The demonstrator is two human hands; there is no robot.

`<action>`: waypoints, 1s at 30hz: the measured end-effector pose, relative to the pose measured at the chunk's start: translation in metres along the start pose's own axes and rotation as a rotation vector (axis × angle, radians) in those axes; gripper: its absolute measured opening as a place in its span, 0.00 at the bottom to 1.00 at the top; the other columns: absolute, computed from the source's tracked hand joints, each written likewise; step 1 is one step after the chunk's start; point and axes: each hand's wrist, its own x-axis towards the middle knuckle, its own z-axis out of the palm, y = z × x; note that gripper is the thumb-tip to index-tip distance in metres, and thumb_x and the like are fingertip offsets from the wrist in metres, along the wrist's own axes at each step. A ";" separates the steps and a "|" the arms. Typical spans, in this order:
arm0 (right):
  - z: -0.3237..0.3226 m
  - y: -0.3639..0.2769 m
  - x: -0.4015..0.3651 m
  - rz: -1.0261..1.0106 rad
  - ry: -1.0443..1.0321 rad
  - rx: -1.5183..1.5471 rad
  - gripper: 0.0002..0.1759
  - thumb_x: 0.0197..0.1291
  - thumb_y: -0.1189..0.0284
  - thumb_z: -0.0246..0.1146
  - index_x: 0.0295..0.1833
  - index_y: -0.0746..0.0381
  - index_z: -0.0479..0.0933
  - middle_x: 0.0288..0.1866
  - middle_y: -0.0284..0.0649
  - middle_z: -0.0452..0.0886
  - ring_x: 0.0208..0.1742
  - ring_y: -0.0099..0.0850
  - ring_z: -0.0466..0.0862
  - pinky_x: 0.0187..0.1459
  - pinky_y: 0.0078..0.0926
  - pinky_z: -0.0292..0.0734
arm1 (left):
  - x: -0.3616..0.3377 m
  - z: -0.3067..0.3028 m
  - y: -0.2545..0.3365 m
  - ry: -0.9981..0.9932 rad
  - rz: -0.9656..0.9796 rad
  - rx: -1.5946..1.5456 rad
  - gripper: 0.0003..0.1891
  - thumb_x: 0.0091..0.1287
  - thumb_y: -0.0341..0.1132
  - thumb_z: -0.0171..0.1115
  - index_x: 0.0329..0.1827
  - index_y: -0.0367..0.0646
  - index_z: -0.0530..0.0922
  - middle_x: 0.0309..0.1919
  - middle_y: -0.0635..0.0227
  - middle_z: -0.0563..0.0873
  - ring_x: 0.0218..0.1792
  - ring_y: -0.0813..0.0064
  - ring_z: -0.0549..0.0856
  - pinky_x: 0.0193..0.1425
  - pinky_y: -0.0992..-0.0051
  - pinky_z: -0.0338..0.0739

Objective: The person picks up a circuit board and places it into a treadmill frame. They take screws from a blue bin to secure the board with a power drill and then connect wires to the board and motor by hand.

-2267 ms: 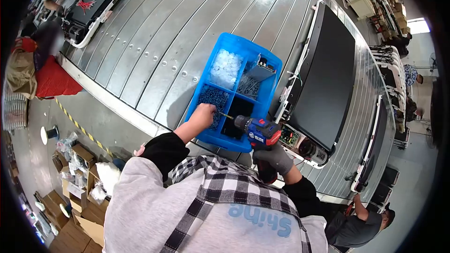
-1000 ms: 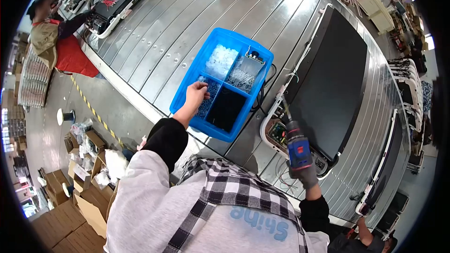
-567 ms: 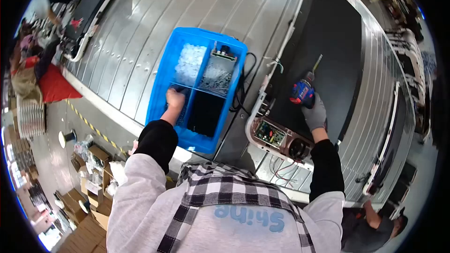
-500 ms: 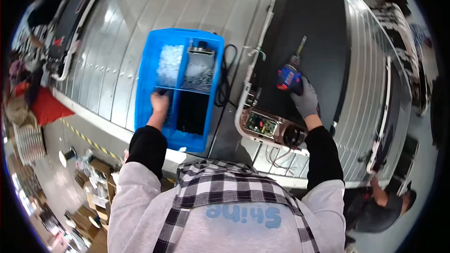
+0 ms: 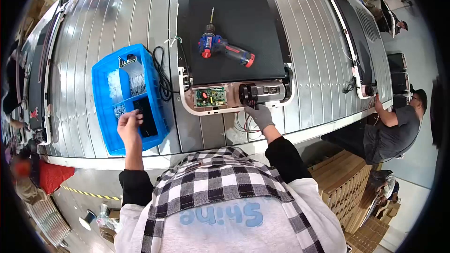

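My bare left hand (image 5: 130,127) is raised over the front of a blue divided bin (image 5: 104,126), its fingertips pinched together. Anything between them is too small to make out. My gloved right hand (image 5: 260,116) is at the front rim of a treadmill frame (image 5: 206,112), just below a cylindrical motor (image 5: 267,93). Its fingers are curled by the thin wires (image 5: 244,125); what they grip is hidden. A blue and red cordless drill (image 5: 225,49) with a long bit lies on the black belt (image 5: 229,0). Left of the motor sits a green circuit board (image 5: 211,97).
Screws (image 5: 138,84) and clear plastic bags (image 5: 114,84) fill bin compartments. A coiled black cable (image 5: 161,77) lies between bin and frame. Another treadmill frame (image 5: 349,37) stands to the right, near a seated person (image 5: 398,126). Stacked cartons (image 5: 344,187) are below the table edge.
My right hand has let go of the drill, which now lies on the belt, and has come down to the motor end. My left hand has lifted out of the bin compartment. The view has turned.
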 end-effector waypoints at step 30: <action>-0.036 0.078 -0.023 -0.316 -0.383 0.302 0.15 0.61 0.65 0.57 0.30 0.67 0.77 0.19 0.39 0.77 0.20 0.26 0.77 0.24 0.26 0.71 | -0.157 0.257 -0.157 -0.747 -0.824 0.232 0.06 0.62 0.24 0.60 0.41 0.34 0.79 0.31 0.65 0.84 0.30 0.79 0.81 0.34 0.81 0.77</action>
